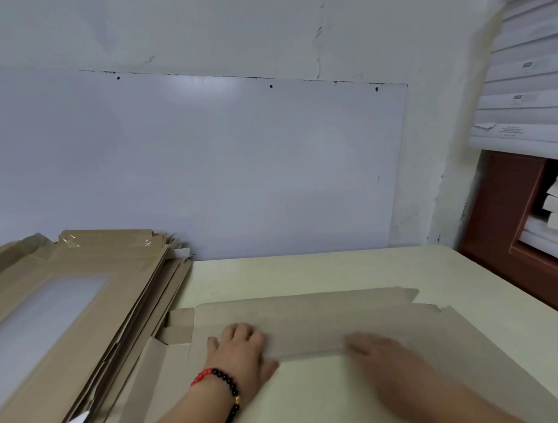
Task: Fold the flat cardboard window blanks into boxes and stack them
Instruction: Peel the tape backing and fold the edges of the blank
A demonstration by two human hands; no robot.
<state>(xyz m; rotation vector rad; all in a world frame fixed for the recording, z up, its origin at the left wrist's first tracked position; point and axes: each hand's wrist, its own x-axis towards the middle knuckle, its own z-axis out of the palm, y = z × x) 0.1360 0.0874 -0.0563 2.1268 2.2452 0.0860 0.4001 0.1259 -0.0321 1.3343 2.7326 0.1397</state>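
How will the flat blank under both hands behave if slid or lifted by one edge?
The blank is thin, wide sheet, so lifted by one edge it would probably sag and hinge at its creases. It likely slides easily on the smooth table. The end tabs look easy to snag or bend.

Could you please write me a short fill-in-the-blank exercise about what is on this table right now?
1. Both hands press on a flat cardboard blank lying on the ____.
2. The beaded bracelet is worn on the ____ wrist.
3. The pile of unfolded window blanks sits to the ____ of the left hand.
4. The right hand looks ____ from motion.

Missing words: table; left; left; blurred
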